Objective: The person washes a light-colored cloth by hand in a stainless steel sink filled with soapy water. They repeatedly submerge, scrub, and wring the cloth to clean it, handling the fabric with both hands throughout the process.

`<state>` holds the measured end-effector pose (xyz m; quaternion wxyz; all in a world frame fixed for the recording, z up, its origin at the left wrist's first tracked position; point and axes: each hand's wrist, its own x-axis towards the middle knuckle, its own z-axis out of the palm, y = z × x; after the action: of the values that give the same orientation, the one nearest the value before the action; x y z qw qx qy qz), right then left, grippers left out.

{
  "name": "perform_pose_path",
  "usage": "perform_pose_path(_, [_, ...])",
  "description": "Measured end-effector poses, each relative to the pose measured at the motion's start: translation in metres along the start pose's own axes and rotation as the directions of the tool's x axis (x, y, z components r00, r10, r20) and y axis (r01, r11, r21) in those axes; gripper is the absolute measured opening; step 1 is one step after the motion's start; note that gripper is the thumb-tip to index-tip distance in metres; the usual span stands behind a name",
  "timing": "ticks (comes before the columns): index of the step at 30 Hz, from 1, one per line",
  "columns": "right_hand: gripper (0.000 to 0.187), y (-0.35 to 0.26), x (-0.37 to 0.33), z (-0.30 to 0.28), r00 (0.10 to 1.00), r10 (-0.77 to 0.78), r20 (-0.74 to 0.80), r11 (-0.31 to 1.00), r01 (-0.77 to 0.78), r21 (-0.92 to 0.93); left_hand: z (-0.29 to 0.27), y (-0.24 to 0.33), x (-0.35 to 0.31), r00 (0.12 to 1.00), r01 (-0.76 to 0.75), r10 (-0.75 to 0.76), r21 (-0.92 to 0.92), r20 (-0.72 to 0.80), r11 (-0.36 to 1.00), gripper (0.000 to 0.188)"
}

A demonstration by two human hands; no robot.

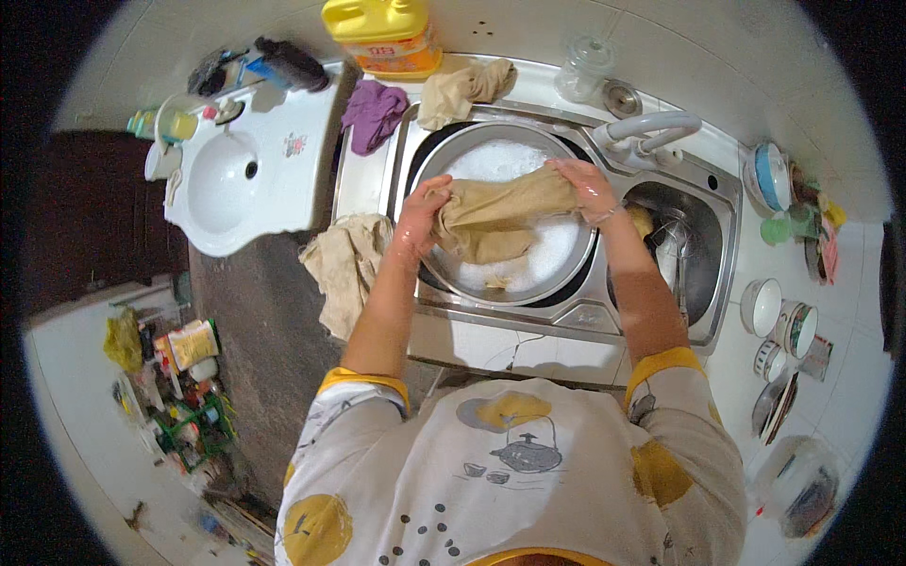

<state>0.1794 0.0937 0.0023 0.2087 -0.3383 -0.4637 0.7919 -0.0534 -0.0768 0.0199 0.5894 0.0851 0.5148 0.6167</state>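
A wet tan cloth [500, 212] is stretched between my two hands over a round metal basin [436, 158] of sudsy water. My left hand [423, 215] grips the cloth's left end, and my right hand [587, 187] pinches its upper right end. The cloth sags in the middle, and its lower edge hangs close to the white foam [557, 259]. The basin sits in the left bowl of a steel double sink [453, 311]. A small tan bit of cloth [496, 282] shows at the foam's near edge.
Beyond the basin lie a purple cloth [375, 115] and a beige cloth [462, 92], near a yellow jug [382, 38]. Another beige cloth [349, 269] drapes over the counter's left edge. A grey faucet [651, 127] arches beside the right bowl. Bowls [761, 307] stand at right.
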Motion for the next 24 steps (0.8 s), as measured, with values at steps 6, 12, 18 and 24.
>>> perform_pose_path(6, [0.027,-0.04,-0.039,-0.006,1.0,0.005,0.013,0.975,-0.002,-0.222,-0.005,0.035,-0.032,0.997,-0.063,0.059,0.067,0.056,0.996,0.052])
perform_pose_path(12, [0.023,-0.098,-0.071,0.056,0.966,-0.177,0.191,0.726,0.259,-0.637,0.037,0.052,-0.048,0.945,-0.307,-0.007,0.89,0.328,0.338,0.08])
perform_pose_path(18, [0.029,-0.076,-0.033,0.077,0.93,-0.367,-0.014,0.752,0.287,-0.594,0.101,0.015,-0.016,0.962,-0.145,-0.124,0.837,0.245,0.528,0.039])
perform_pose_path(24, [0.044,-0.012,-0.03,0.044,0.914,-0.042,0.404,0.82,0.263,-0.509,0.101,0.042,-0.044,0.988,0.024,-0.084,0.41,0.129,0.912,0.03])
